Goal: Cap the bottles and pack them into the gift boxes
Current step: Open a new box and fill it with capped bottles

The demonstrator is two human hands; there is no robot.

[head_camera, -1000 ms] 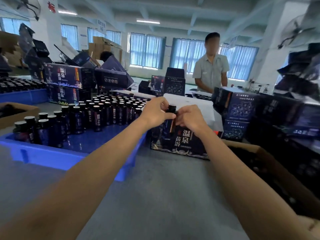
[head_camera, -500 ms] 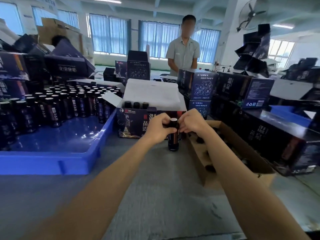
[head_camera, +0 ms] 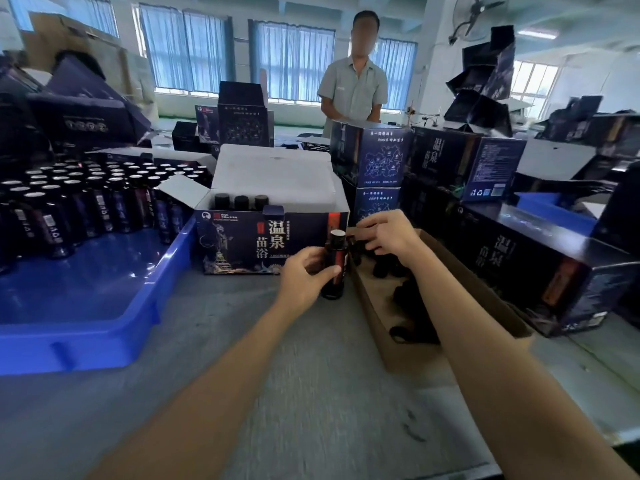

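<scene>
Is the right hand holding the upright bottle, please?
No, the left hand grips the bottle; the right hand is above the cardboard box.

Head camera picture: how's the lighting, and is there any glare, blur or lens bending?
Head view: daylight from the windows backlights the room; pale glare lies on the blue tray; the wide lens stretches both forearms and bows the edges; the bottle in the left hand is sharp, the table foreground smeared.
</scene>
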